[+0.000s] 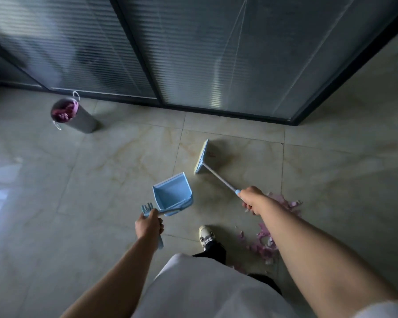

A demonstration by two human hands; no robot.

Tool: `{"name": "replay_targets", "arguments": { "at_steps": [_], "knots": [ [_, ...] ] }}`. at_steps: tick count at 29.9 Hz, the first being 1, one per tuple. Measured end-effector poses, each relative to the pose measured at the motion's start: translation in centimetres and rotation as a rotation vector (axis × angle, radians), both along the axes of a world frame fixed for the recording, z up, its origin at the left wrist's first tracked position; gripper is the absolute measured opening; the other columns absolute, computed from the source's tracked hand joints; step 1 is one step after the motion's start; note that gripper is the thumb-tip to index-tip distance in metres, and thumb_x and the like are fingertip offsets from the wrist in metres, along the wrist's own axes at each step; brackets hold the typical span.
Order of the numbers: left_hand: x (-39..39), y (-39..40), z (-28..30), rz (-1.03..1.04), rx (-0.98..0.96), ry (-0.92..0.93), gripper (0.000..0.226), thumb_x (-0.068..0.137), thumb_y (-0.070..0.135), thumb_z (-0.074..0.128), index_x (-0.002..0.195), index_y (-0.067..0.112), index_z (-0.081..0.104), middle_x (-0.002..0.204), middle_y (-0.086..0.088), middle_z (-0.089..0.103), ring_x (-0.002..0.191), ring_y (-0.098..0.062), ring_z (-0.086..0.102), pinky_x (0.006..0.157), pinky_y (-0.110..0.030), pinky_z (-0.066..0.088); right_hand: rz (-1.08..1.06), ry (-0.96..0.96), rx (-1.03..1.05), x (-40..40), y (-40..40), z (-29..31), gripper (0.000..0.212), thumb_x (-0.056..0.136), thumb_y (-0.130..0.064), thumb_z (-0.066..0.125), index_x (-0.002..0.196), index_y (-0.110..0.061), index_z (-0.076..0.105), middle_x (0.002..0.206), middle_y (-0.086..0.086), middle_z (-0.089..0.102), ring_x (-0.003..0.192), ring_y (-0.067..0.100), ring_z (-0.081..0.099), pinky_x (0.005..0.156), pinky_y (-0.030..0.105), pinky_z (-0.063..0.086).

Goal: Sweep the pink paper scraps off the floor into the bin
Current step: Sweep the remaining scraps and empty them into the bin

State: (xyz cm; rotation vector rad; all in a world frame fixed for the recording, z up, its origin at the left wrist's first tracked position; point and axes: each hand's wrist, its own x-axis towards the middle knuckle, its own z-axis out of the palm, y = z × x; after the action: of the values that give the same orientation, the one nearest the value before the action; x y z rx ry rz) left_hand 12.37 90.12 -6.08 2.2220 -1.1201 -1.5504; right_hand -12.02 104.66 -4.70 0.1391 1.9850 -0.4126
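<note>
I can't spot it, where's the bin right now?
In the head view the bin stands far left on the floor, near the glass wall, well beyond the dustpan.

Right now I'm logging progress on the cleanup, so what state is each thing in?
Dustpan: empty, held by its handle in the left hand.
Broom: held in the right hand, head out on the floor, away from the scraps.
Pink scraps: piled on the floor by the shoe, not yet swept.
Bin: upright by the wall, pink paper already inside.
</note>
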Motion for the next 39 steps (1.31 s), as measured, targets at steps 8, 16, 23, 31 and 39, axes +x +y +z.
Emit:
{"name": "replay_targets", "arguments": {
  "at_steps": [8, 16, 23, 31, 39],
  "knots": [
    [-0.4, 2.4, 0.4, -0.353, 0.041, 0.017, 0.005, 0.092, 0.009, 0.059, 0.089, 0.013, 0.059, 0.070, -0.007, 0.062, 0.053, -0.014, 0.046, 0.044, -0.020, 0.037, 0.134, 0.057, 0.122, 3.0, 12.0, -1.1, 0.041, 0.102, -0.033, 0.037, 0.114, -0.002, 0.062, 0.125, 0.022, 0.059, 0.109, 0.030, 0.060, 0.091, 0.029, 0.048],
    [-4.6, 8.5, 0.6, -0.306, 0.010, -0.023, 0.016, 0.082, 0.000, 0.059, 0.071, 0.011, 0.053, 0.060, -0.008, 0.054, 0.048, -0.017, 0.041, 0.047, -0.025, 0.032, -0.119, 0.027, 0.071, 7.6, 25.6, 1.3, 0.045, 0.101, -0.022, 0.042, 0.139, 0.001, 0.043, 0.131, 0.023, 0.056, 0.111, 0.030, 0.058, 0.091, 0.031, 0.047],
    [-4.4, 15.5, 2.6, -0.163, -0.046, 0.038, 0.017, 0.085, 0.004, 0.060, 0.071, 0.013, 0.056, 0.057, -0.004, 0.059, 0.047, -0.013, 0.043, 0.045, -0.023, 0.032, 0.039, 0.125, 0.135, 10.6, 35.2, 2.9, 0.044, 0.100, -0.033, 0.044, 0.130, -0.002, 0.056, 0.135, 0.019, 0.055, 0.124, 0.029, 0.054, 0.094, 0.028, 0.044],
    [3.1, 24.4, 4.7, 0.006, -0.181, 0.024, 0.013, 0.084, 0.021, 0.057, 0.072, 0.017, 0.055, 0.038, 0.004, 0.057, 0.036, -0.010, 0.037, 0.036, -0.015, 0.025, 0.143, 0.044, 0.121, 17.1, 43.6, 1.2, 0.057, 0.099, -0.046, 0.039, 0.127, 0.000, 0.057, 0.130, 0.020, 0.058, 0.119, 0.030, 0.057, 0.092, 0.029, 0.045],
    [10.5, 26.9, 5.2, 0.027, -0.269, 0.044, 0.013, 0.084, 0.019, 0.058, 0.072, 0.016, 0.057, 0.031, 0.004, 0.049, 0.023, -0.005, 0.036, 0.030, -0.010, 0.026, 0.376, -0.041, 0.064, 20.9, 43.1, 1.7, 0.048, 0.094, -0.043, 0.050, 0.124, -0.005, 0.058, 0.123, 0.012, 0.063, 0.106, 0.025, 0.061, 0.066, 0.022, 0.035]
  ]
}}
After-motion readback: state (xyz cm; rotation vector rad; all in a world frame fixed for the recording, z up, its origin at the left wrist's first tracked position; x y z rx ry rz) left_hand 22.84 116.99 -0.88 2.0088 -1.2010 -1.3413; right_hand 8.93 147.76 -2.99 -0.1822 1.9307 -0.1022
